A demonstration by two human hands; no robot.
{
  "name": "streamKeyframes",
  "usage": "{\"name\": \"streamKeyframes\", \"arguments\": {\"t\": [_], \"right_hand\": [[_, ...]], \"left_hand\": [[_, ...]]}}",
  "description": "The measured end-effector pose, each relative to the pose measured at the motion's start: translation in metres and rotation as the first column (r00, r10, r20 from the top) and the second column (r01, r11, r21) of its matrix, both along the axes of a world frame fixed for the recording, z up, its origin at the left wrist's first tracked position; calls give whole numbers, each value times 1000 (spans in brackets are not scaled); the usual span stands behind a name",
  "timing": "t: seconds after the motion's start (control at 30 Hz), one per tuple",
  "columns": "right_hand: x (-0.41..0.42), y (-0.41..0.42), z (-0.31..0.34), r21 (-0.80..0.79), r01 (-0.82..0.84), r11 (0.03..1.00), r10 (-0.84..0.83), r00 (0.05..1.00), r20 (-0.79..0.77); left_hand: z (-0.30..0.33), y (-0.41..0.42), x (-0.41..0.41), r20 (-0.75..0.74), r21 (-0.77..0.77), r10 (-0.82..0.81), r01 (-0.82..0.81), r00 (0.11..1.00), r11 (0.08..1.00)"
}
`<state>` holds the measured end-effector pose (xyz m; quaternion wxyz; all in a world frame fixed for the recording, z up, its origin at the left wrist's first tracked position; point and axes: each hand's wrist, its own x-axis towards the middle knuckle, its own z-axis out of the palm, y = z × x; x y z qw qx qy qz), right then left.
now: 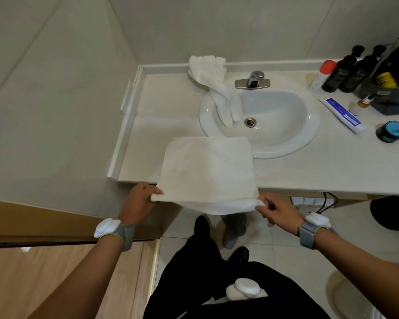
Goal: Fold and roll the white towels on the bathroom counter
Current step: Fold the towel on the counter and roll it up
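Observation:
A white towel [207, 171] lies spread flat on the counter [309, 166] in front of the sink, its near edge hanging past the counter's front. My left hand [141, 201] pinches the towel's near left corner. My right hand [276, 211] pinches the near right corner. The near edge sags between the two hands. A second white towel [214, 86], crumpled, lies at the back of the counter and droops into the sink basin [274, 116].
A faucet [253, 80] stands behind the basin. Right of the sink are a toothpaste tube [342, 115], a round blue-lidded jar [392, 131], dark bottles [346, 70], a spray can [321, 74] and a toiletry bag [392, 84]. Walls close the left and back.

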<state>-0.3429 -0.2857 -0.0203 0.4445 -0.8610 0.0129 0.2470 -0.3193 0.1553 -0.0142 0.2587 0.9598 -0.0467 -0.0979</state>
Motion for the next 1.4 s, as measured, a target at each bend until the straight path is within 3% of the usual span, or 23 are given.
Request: {"name": "streamKeyframes", "arguments": {"t": [0.13, 0.4, 0.8, 0.9, 0.97, 1.03, 1.1, 1.2, 1.27, 1.4], "right_hand": [[28, 0, 6, 24, 118, 993, -118, 993, 22], [123, 7, 7, -57, 292, 955, -288, 955, 74], [214, 24, -15, -156, 448, 880, -451, 892, 20], [222, 27, -23, -122, 496, 860, -503, 863, -38], [224, 30, -28, -121, 542, 831, -545, 838, 15], [225, 32, -32, -183, 492, 851, -461, 867, 188], [225, 35, -34, -223, 387, 895, -317, 902, 294], [231, 40, -43, -309, 187, 932, -108, 961, 256], [230, 40, -47, -436, 39, 899, 50, 980, 191], [236, 36, -49, -536, -3, 844, 96, 985, 145]], "left_hand": [[12, -2, 35, 28, 40, 22, -23, 999, 999], [30, -31, 117, -29, -27, 164, -164, 986, 986], [-6, -36, 211, -123, 53, 232, -227, 965, 973], [-16, -38, 217, -80, -5, 340, -341, 937, 940], [-21, -39, 217, 5, -64, 389, -388, 921, 919], [-30, -39, 218, 65, -64, 296, -292, 953, 954], [-39, -39, 219, -10, -28, 136, -136, 991, 990], [-50, -37, 226, -222, 110, 14, 10, 975, 994], [-54, -36, 225, -282, 177, 18, 34, 959, 984], [-52, -32, 238, -319, 140, 39, 6, 947, 990]]}}
